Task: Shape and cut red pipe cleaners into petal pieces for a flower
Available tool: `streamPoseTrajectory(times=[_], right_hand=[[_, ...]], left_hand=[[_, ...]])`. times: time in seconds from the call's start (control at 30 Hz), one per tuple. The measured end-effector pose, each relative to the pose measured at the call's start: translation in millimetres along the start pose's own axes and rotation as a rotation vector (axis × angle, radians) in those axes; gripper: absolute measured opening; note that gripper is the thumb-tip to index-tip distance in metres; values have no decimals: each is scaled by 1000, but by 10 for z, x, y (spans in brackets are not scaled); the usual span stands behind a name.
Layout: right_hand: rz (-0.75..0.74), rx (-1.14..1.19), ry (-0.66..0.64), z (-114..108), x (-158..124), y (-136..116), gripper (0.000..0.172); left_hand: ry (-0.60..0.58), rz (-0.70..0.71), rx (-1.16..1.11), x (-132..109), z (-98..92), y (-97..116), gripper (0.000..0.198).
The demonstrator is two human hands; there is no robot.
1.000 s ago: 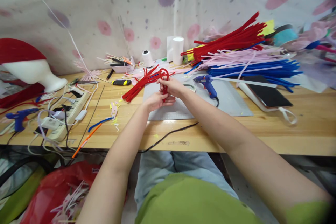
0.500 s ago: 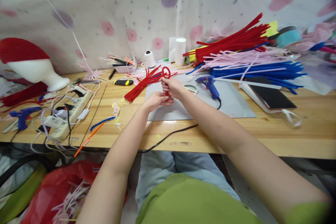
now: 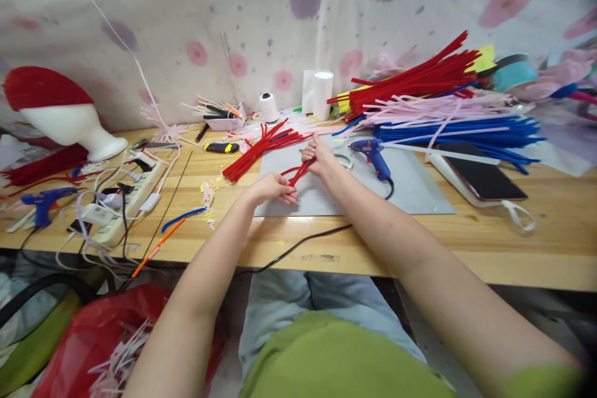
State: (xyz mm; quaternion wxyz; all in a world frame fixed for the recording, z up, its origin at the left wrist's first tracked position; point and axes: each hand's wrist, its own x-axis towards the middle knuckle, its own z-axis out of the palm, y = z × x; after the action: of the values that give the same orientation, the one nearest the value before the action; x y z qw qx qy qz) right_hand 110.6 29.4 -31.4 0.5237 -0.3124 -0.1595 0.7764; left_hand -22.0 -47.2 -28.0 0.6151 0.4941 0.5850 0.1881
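Observation:
Both hands grip a red pipe cleaner (image 3: 301, 173) above the grey cutting mat (image 3: 405, 189). My left hand (image 3: 274, 189) pinches its lower end, where part of a bent loop shows over the fingers. Up and to the right, my right hand (image 3: 319, 155) is closed around the other end. My fingers hide some of its shape. Just behind the hands lies a loose bunch of red pipe cleaners (image 3: 259, 152), partly on the mat. A blue glue gun (image 3: 373, 155) rests to the right of my right hand, beside a pale ring-shaped item (image 3: 345, 161).
Red, pink and blue pipe cleaner bundles (image 3: 457, 130) are piled at back right, near a dark phone-like slab (image 3: 485, 174). At left stand a power strip (image 3: 135, 196) with tangled cables, a second glue gun (image 3: 43, 204) and a white foam head (image 3: 65, 124). A black cord (image 3: 303, 242) crosses the front.
The red loop that stood upright above my right hand is now lower, between the hands. My hands have moved apart, the left one slightly down and left, the right one to the right.

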Motion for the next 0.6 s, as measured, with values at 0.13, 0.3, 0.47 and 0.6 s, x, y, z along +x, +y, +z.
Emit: streamPoseTrajectory(times=[0.13,0.3,0.47,0.6], right_hand=[[-58,55,65,-55,43,-70,50],[-23,-185,-187,-192,62,-105,31],[-119,-590,-162,-330,103,-23,16],[-232,-792,-248,-332,119,-33,25]], left_hand=[[-60,-42,31,-59,-125,-35,13],[-73,-23,-31,-62,-340,-124,12],[-43,-26,-29,-65,-503,-169,12],[-57,-56,56,-121,-495,-104,16]])
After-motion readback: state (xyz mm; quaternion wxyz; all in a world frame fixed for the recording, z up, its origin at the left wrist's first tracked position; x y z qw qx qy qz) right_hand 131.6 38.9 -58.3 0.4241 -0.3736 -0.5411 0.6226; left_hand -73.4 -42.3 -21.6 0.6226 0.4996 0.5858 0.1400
